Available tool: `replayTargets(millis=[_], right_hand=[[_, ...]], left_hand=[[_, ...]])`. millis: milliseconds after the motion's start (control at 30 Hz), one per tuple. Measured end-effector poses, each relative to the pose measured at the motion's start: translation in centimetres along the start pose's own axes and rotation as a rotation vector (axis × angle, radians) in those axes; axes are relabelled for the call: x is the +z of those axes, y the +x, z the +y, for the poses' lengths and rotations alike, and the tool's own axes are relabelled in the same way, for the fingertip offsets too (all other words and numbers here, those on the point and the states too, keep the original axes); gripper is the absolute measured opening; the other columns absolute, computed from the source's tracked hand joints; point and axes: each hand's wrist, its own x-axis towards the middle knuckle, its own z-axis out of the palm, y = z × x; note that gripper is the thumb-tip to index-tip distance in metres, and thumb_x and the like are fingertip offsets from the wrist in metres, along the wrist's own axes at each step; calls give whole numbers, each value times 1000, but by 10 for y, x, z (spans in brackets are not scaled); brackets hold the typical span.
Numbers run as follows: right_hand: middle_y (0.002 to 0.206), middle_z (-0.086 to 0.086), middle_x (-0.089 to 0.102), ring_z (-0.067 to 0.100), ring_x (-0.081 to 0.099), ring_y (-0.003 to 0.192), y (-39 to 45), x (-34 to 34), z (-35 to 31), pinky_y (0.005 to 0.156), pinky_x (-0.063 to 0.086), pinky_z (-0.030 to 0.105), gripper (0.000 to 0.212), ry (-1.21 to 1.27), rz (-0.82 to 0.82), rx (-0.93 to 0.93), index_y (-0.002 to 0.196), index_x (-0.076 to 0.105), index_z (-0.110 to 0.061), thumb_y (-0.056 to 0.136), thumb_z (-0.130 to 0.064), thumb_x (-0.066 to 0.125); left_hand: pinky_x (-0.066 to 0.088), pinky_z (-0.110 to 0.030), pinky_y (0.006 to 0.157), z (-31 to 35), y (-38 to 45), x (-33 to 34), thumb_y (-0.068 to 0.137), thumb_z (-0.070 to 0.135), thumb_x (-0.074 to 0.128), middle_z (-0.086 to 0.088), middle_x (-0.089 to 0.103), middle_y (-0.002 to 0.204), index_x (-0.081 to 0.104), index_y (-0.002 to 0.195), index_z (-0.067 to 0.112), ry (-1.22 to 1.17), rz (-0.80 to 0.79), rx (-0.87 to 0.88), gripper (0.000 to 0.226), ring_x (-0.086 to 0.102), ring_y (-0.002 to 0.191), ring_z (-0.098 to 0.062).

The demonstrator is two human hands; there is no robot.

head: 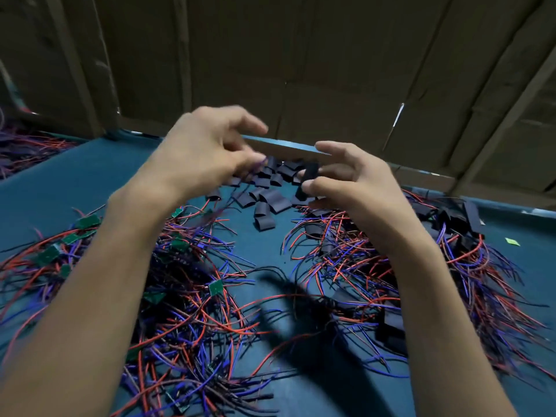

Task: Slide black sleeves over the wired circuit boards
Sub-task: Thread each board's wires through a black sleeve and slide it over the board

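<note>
My right hand (346, 182) pinches a black sleeve (308, 179) between thumb and fingers, above the table. My left hand (207, 149) is raised beside it, blurred, its fingertips pinching what looks like a bundle of thin wires (255, 165); the board on them is hidden. A heap of loose black sleeves (264, 203) lies on the blue table (75, 182) under both hands. Bare green circuit boards (216, 287) with red, blue and black wires lie in a pile at the left. Sleeved boards with wires (391, 323) lie in a pile at the right.
A wall of brown cardboard (301, 70) stands behind the table's far edge. More wires (24, 149) lie at the far left. A small green scrap (512, 241) rests at the right.
</note>
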Motion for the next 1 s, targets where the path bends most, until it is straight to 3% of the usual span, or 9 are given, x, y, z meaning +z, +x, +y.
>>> replayTargets(millis=[100,300,433,633,700,767,867,933,1000], right_hand=[[110,10,77,26,74,98,-15,-5,-5,84,61,42,51,259,-124,-30,123,65,-16,75,-5,75],[124,15,71,34,67,111,-26,-16,-10,105,48,50,46,375,-282,-172,127,67,-17,83,-6,70],[114,13,73,50,66,110,-26,-14,-15,94,55,58,54,635,-333,-141,126,65,-13,74,-10,78],[116,19,72,41,70,105,-28,-6,-15,79,61,45,45,789,-357,-9,121,65,-4,77,3,62],[111,20,73,36,72,103,-25,-4,-16,80,62,40,39,824,-310,6,119,64,0,81,3,56],[107,19,74,32,73,102,-23,-6,-20,83,61,36,40,900,-235,2,118,62,2,78,-1,59],[106,18,75,34,72,107,-22,-19,-22,85,60,36,36,963,-76,-14,118,61,2,83,-5,58],[105,18,75,35,72,107,-22,-28,-22,86,60,36,34,954,23,-22,116,62,1,84,-7,57],[103,17,75,34,73,105,-22,-33,-21,86,59,36,30,930,102,-30,111,64,0,82,-7,59]], left_hand=[[60,-35,55,20,-4,9,86,23,80,0,77,86,68,120,19,-168,132,106,36,75,76,-21],[55,-26,53,37,-4,31,86,21,79,-4,73,88,65,119,11,-622,233,86,37,74,70,-19],[52,-23,49,35,-1,44,87,19,78,1,70,82,63,120,9,-744,303,-25,37,74,68,-15],[51,-20,49,31,-2,63,93,14,71,-1,72,80,61,123,5,-778,306,-114,33,72,62,-11],[52,-21,47,35,-2,69,101,27,60,2,75,77,67,113,11,-709,218,-166,21,68,59,-7],[58,-32,50,38,-1,71,103,51,44,-4,78,85,71,102,13,-749,-5,-334,47,73,65,-18],[60,-44,61,32,-1,65,91,77,34,-19,76,101,66,116,11,-825,-500,-517,77,75,85,-39],[60,-43,68,28,-4,64,89,70,50,-21,74,105,58,127,13,-856,-697,-450,69,74,90,-40],[60,-41,70,27,-6,64,88,52,66,-14,76,102,60,127,9,-862,-739,-379,58,75,82,-29]])
